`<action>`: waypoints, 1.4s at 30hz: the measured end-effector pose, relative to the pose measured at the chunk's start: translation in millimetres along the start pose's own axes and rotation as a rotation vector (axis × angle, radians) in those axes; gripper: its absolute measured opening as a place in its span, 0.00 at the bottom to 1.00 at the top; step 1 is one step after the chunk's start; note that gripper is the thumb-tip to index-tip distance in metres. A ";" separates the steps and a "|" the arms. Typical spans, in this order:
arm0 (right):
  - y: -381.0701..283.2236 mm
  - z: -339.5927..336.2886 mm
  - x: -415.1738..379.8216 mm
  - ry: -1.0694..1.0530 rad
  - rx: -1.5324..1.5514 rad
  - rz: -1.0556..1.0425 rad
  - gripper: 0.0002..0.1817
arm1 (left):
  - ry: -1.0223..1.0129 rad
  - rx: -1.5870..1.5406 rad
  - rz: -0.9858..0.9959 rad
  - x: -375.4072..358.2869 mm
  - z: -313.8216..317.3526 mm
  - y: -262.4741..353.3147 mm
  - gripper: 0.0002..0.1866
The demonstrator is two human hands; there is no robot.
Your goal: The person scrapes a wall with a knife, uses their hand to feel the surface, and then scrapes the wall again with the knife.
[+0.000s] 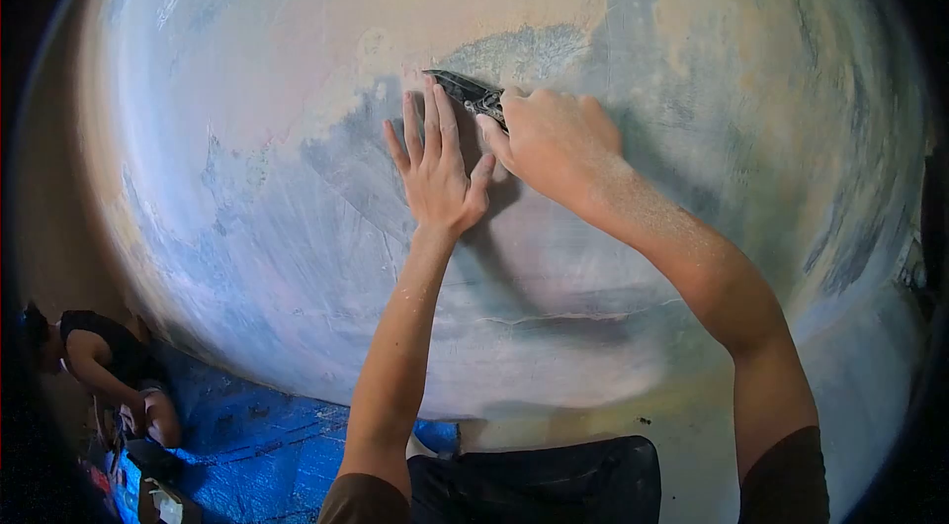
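Observation:
My left hand (441, 180) lies against the painted wall (267, 69) with its fingers spread and pointing up. My right hand (556, 140) is wrapped round a dark scraper (463, 89), whose handle is mostly hidden in the fist. Its blade points to the left, and its edge meets the wall just above my left fingertips. Pale dust coats my right wrist and forearm. Around both hands the paint gives way to a rough grey patch (529, 51) above and smoother bluish-grey areas below.
At the lower left a person (109, 356) in a dark top sits bent over on the floor. A blue sheet (257, 445) covers the floor there, with a box (163, 502) on it. A thin crack (573, 315) crosses the wall below my hands.

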State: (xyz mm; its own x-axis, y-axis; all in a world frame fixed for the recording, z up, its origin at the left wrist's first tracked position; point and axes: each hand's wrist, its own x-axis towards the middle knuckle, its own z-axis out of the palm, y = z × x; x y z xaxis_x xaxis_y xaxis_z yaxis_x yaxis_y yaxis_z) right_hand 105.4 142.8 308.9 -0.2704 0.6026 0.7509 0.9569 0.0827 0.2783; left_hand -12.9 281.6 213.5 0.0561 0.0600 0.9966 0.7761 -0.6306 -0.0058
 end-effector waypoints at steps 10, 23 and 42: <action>-1.5 2.8 -5.4 0.023 0.020 0.027 0.21 | -0.020 0.016 0.011 -1.9 -2.0 -0.9 0.50; -5.1 13.7 -5.1 0.086 -0.054 0.014 0.22 | 0.003 0.047 0.010 2.2 4.6 -1.4 0.50; -3.3 10.4 -2.5 0.047 0.043 0.043 0.23 | -0.016 0.032 0.013 1.7 0.8 -1.7 0.50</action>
State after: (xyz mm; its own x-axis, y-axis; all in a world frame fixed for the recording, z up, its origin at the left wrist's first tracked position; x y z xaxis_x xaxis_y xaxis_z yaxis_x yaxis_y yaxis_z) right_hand 104.1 149.3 299.9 -0.2330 0.5683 0.7891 0.9711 0.0925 0.2201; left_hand -13.7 283.4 215.1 0.0762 0.0647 0.9950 0.7948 -0.6065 -0.0214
